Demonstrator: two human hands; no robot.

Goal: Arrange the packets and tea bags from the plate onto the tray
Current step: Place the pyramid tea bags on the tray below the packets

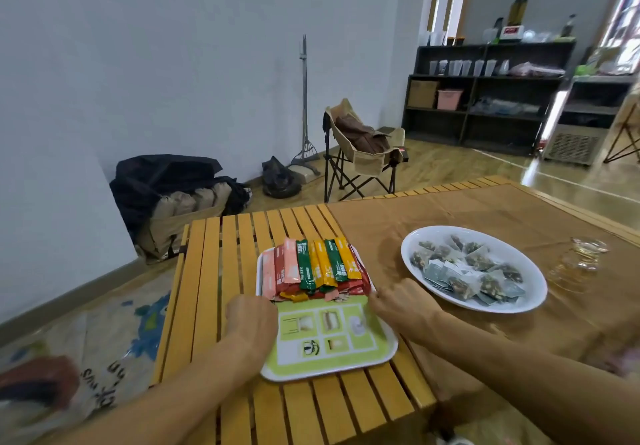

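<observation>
A white and green tray [346,365] lies on the slatted wooden table. A stack of long stick packets [311,268] in pink, red, green and yellow fills its far half. My left hand [251,318] is curled at the near left end of the stack, and my right hand [398,301] is curled at the near right end; the fingertips of both are hidden. To the right stands a white oval plate [512,306] with several triangular tea bags [467,268] and grey sachets on it.
A brown cloth [485,209] covers the right part of the table. Clear glass cups [578,259] stand right of the plate. Beyond the table are a folding chair [363,147], dark bags on the floor [173,185] and black shelves [485,98].
</observation>
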